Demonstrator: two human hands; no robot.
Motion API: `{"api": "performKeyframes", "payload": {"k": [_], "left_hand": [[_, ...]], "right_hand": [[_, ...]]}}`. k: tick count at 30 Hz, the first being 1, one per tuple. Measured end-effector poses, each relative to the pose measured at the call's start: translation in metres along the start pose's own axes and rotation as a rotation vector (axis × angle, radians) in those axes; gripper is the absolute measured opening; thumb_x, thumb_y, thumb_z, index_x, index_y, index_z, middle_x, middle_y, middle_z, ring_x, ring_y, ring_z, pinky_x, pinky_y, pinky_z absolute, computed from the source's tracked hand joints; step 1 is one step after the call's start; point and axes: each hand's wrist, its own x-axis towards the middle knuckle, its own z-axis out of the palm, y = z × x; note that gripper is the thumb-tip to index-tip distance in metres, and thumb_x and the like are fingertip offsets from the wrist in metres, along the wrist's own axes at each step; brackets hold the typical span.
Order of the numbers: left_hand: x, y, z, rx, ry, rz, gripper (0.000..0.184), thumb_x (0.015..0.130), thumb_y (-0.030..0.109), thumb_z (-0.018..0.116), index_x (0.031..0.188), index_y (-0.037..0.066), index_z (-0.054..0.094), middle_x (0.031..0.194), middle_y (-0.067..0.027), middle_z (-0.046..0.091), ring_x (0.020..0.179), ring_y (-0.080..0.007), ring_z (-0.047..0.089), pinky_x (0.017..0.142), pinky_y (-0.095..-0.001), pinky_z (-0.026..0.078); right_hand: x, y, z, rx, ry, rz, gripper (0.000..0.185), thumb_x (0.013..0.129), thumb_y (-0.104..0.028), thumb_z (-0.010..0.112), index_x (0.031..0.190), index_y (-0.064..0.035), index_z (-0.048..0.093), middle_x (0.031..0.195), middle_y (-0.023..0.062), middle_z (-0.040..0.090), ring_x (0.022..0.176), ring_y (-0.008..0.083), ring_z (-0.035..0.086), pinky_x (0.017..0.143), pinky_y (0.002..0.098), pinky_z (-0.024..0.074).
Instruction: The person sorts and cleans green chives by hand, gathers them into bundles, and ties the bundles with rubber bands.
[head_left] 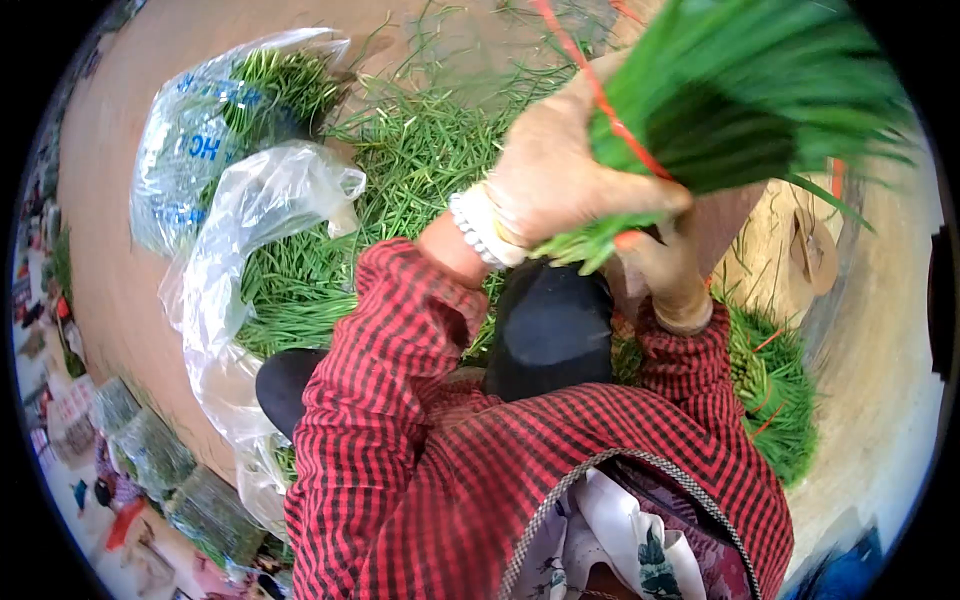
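Observation:
A thick bunch of green chives (740,90) is raised in front of me, its leaf tips blurred and pointing up and to the right. My left hand (565,165), with a white beaded bracelet at the wrist, wraps round the bunch near its cut stem ends (580,245). A red tie (628,135) crosses the bunch, one part running up past the left hand. Just below, my right hand (665,262) is closed at the stem ends, with a bit of orange-red by its thumb. Its grip is partly hidden by the left hand.
Loose chives (430,150) are heaped on the floor ahead and left, beside a clear plastic bag (215,150) and crumpled plastic sheeting (215,290). Tied bunches (775,400) lie at the right near cardboard (780,235). Packed bags (215,510) and people are at far left.

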Motion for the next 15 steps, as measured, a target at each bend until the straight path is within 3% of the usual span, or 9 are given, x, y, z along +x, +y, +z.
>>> {"api": "performKeyframes", "payload": {"k": [1, 2, 3, 6, 8, 10, 11, 12, 15], "left_hand": [[0.002, 0.003, 0.005, -0.076, 0.008, 0.194, 0.093, 0.059, 0.017, 0.088, 0.135, -0.001, 0.039, 0.121, -0.0099, 0.059, 0.111, -0.0184, 0.055, 0.1, -0.0335, 0.042], [0.004, -0.006, 0.011, -0.081, 0.03, 0.195, 0.093, 0.059, 0.017, 0.088, 0.135, -0.001, 0.039, 0.121, -0.0099, 0.059, 0.111, -0.0184, 0.055, 0.1, -0.0335, 0.042], [0.007, -0.022, 0.019, -0.017, 0.056, 0.326, 0.103, 0.055, 0.025, 0.088, 0.138, -0.001, 0.034, 0.124, -0.0141, 0.058, 0.114, -0.0249, 0.055, 0.098, -0.0346, 0.043], [-0.001, -0.055, 0.008, 0.226, -0.122, 0.274, 0.105, 0.057, 0.029, 0.086, 0.142, 0.005, 0.029, 0.127, -0.018, 0.056, 0.116, -0.03, 0.055, 0.097, -0.0374, 0.043], [-0.005, -0.103, 0.022, 0.444, -0.166, 0.386, 0.072, 0.067, 0.032, 0.075, 0.127, 0.006, 0.045, 0.114, -0.0153, 0.061, 0.104, -0.029, 0.058, 0.088, -0.038, 0.046], [-0.011, -0.119, 0.029, 0.569, -0.028, 0.566, 0.044, 0.077, 0.035, 0.064, 0.112, 0.008, 0.061, 0.102, -0.0126, 0.066, 0.091, -0.028, 0.062, 0.08, -0.0386, 0.049], [-0.014, -0.119, 0.025, 0.569, -0.023, 0.563, 0.044, 0.077, 0.035, 0.064, 0.112, 0.008, 0.061, 0.102, -0.0126, 0.066, 0.091, -0.028, 0.062, 0.08, -0.0386, 0.049], [-0.014, -0.104, 0.013, 0.515, 0.006, 0.604, 0.04, 0.082, 0.033, 0.06, 0.111, 0.007, 0.061, 0.09, -0.0108, 0.067, 0.077, -0.0262, 0.063, 0.069, -0.0369, 0.051], [0.003, -0.087, 0.01, 0.834, -0.268, 0.077, 0.061, 0.067, 0.036, 0.076, 0.118, 0.007, 0.06, 0.094, -0.0114, 0.068, 0.087, -0.028, 0.064, 0.085, -0.0373, 0.049]], "right_hand": [[0.003, -0.001, -0.005, -0.084, -0.004, -0.058, 0.06, 0.075, -0.014, 0.076, 0.124, 0.0033, 0.048, 0.11, 0.0094, 0.06, 0.102, 0.0219, 0.058, 0.09, 0.0329, 0.0448], [0.003, 0.0, -0.009, -0.125, -0.007, -0.084, 0.058, 0.075, -0.015, 0.076, 0.123, 0.0031, 0.049, 0.109, 0.0092, 0.061, 0.101, 0.0215, 0.058, 0.089, 0.0324, 0.0451], [0.004, 0.002, -0.012, -0.169, -0.017, -0.107, 0.056, 0.075, -0.015, 0.076, 0.121, 0.0029, 0.05, 0.108, 0.0091, 0.061, 0.1, 0.0211, 0.058, 0.088, 0.0319, 0.0454], [0.007, 0.009, -0.011, -0.273, -0.085, -0.143, 0.052, 0.075, -0.015, 0.076, 0.117, 0.0023, 0.052, 0.106, 0.0088, 0.062, 0.097, 0.0199, 0.059, 0.086, 0.0305, 0.0463], [0.008, 0.015, -0.009, -0.329, -0.131, -0.158, 0.048, 0.075, -0.016, 0.076, 0.114, 0.0019, 0.054, 0.104, 0.0085, 0.062, 0.095, 0.0192, 0.059, 0.084, 0.0296, 0.0469], [0.01, 0.019, -0.007, -0.372, -0.174, -0.184, 0.045, 0.075, -0.016, 0.076, 0.111, 0.0015, 0.056, 0.102, 0.0083, 0.062, 0.093, 0.0184, 0.06, 0.082, 0.0286, 0.0475], [0.012, 0.023, -0.006, -0.394, -0.203, -0.192, 0.044, 0.075, -0.017, 0.076, 0.109, 0.0013, 0.057, 0.101, 0.0082, 0.063, 0.092, 0.018, 0.06, 0.082, 0.0282, 0.0478], [0.013, 0.025, -0.006, -0.42, -0.229, -0.212, 0.042, 0.075, -0.017, 0.076, 0.108, 0.0011, 0.058, 0.1, 0.0081, 0.063, 0.091, 0.0176, 0.06, 0.081, 0.0277, 0.0481], [0.011, 0.039, -0.004, -0.463, -0.324, -0.261, 0.037, 0.075, -0.018, 0.076, 0.103, 0.0005, 0.06, 0.098, 0.0077, 0.063, 0.088, 0.0164, 0.061, 0.079, 0.0263, 0.049]]}}
